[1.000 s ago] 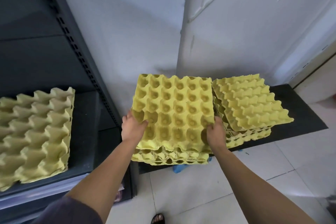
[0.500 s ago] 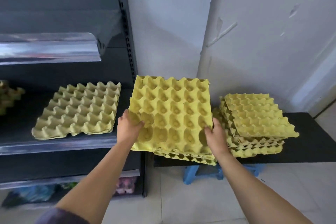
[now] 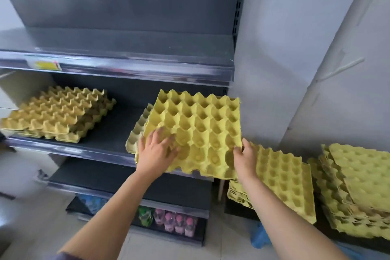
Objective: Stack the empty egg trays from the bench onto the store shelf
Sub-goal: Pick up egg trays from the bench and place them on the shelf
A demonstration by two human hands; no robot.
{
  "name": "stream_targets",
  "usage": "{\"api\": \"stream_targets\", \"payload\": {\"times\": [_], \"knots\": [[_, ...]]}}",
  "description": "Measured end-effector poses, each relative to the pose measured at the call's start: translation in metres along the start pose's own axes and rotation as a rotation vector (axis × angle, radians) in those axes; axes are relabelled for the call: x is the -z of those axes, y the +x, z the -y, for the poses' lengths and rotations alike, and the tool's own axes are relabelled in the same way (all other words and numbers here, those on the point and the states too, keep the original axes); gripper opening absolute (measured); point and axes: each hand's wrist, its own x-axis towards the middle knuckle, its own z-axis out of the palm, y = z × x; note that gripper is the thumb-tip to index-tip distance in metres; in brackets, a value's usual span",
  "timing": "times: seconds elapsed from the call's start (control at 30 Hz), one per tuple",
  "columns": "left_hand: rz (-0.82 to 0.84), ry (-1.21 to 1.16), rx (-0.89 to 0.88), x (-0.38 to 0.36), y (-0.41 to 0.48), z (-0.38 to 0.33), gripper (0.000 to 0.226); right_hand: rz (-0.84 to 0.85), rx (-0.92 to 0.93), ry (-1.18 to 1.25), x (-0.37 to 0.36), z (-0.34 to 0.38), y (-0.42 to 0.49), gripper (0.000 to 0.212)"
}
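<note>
STORE SHELF, MID-JOB: I have a yellow tray over the right end of the middle shelf. It is tilted, with the far edge up toward 12 o'clock and the near edge hanging past the shelf lip. It lies over a paler lower tray, of which only the left rim shows, at 9 o'clock. I cannot tell whether the two have nested.

My left hand lies flat on the tray's 7 o'clock corner, fingers spread and straight across the cups, pressing and not gripping. My right hand has its fingers curled round the rim at 4 o'clock, clamped on the tray.

The tray looks like moulded paper pulp, matte and rough, a square grid of round cups between pointed peaks, with a scalloped rim. I judge it very light and not slippery. It should be stiff enough to carry flat but springy at the corners, and the rim would dent or tear under a hard pinch. The best hold is probably two opposite sides, with fingertips seated in the cups. The peaks must line up with the cups below, or the tray will perch crooked.

At 9 o'clock on the shelf sits a duller shelf stack. At 4 o'clock, two table stacks wait on the dark table (plenty left to move). Bottles fill the bottom shelf at 6 o'clock.
</note>
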Motion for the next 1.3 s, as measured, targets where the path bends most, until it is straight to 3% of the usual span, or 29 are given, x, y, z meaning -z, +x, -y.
{"api": "stream_targets", "payload": {"times": [0.2, 0.53, 0.7, 0.9, 1.03, 1.3], "knots": [[0.156, 0.162, -0.202, -0.004, 0.032, 0.075, 0.076, -0.012, -0.025, -0.048, -0.088, 0.030, 0.015, 0.044], [0.164, 0.115, -0.230, -0.026, 0.097, 0.140, 0.053, 0.003, -0.058, -0.130, -0.160, 0.047, 0.051, 0.047], [0.281, 0.132, -0.194, -0.050, 0.100, 0.149, 0.041, 0.162, -0.137, -0.302, -0.168, 0.033, 0.063, 0.053], [0.291, 0.092, -0.188, -0.053, 0.101, 0.151, 0.048, 0.193, -0.084, -0.429, -0.168, 0.027, 0.066, 0.053], [0.262, 0.072, -0.165, -0.047, 0.103, 0.143, 0.056, 0.198, 0.017, -0.492, -0.157, 0.030, 0.065, 0.054], [0.113, 0.050, -0.271, -0.034, 0.108, 0.090, 0.033, 0.047, 0.455, -0.830, -0.108, 0.027, 0.059, 0.041]]}}
